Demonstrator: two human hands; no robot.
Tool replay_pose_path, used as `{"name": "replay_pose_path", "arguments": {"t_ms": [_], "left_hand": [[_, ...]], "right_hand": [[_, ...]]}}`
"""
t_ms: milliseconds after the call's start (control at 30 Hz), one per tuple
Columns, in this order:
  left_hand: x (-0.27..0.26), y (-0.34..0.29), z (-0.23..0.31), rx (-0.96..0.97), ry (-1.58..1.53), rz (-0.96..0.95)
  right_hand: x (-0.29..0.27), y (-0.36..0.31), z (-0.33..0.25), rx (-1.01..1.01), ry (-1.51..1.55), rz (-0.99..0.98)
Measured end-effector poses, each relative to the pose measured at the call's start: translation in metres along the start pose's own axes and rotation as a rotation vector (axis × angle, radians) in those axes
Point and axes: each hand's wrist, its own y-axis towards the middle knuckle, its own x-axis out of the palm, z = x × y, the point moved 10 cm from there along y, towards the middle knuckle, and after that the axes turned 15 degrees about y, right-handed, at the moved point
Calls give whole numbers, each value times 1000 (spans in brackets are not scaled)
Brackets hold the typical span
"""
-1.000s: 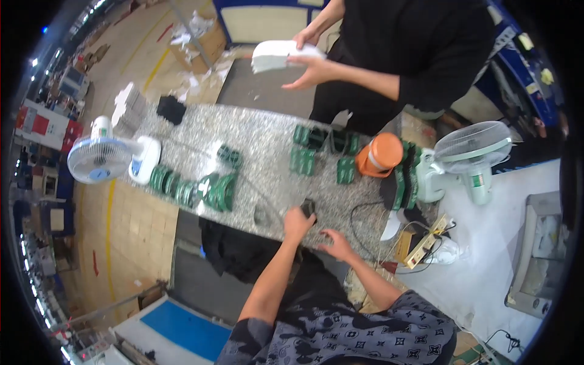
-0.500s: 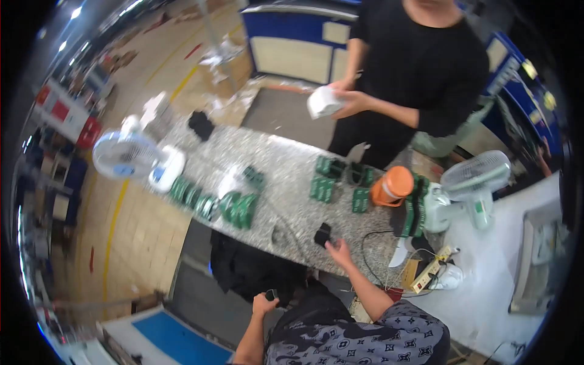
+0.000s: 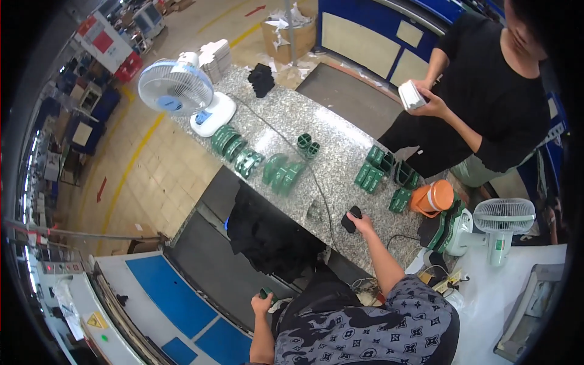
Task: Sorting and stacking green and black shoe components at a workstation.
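Note:
My right hand (image 3: pixel 365 225) is closed on a small black folded cloth piece (image 3: pixel 351 219) above the near edge of a speckled stone table (image 3: pixel 331 125). Lower down, by my lap, my left hand (image 3: pixel 260 303) grips a small green band (image 3: pixel 266 293); its far side is hidden. A heap of black cloth (image 3: pixel 267 234) hangs between the table edge and my legs. On the table, curved green bands (image 3: pixel 284 174) stand in a row to the left. More green bands (image 3: pixel 369 176) are grouped on the right, beyond my right hand, and a small pair (image 3: pixel 308 146) stands mid-table.
A blue-white fan (image 3: pixel 176 91) is at the table's left end, beside black cloth (image 3: pixel 261 80). To the right are an orange jug (image 3: pixel 433 196) and a second fan (image 3: pixel 502 217). A cable (image 3: pixel 286 137) crosses the table. Opposite, a co-worker (image 3: pixel 486 91) holds a white stack (image 3: pixel 411 95).
The whole view has shifted, so the table and co-worker appear farther right. My right hand still has the black cloth piece, my left the green band. The co-worker's white stack is tilted differently.

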Motion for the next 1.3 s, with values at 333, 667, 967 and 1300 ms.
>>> {"name": "replay_pose_path", "arguments": {"t_ms": [333,667,967,1300], "left_hand": [[15,-17,-51,84,-293,49],[-59,-50,-334,-434,-1134,350],[-435,-440,-669,-606,-681,1747],[-460,-490,-831,-1158,-250,1396]], "right_hand": [[42,-57,30,-266,203,76],[234,-225,138,-543,-621,-582],[399,-363,169,-153,-479,-916],[489,-436,185,-424,-779,-960]]}}
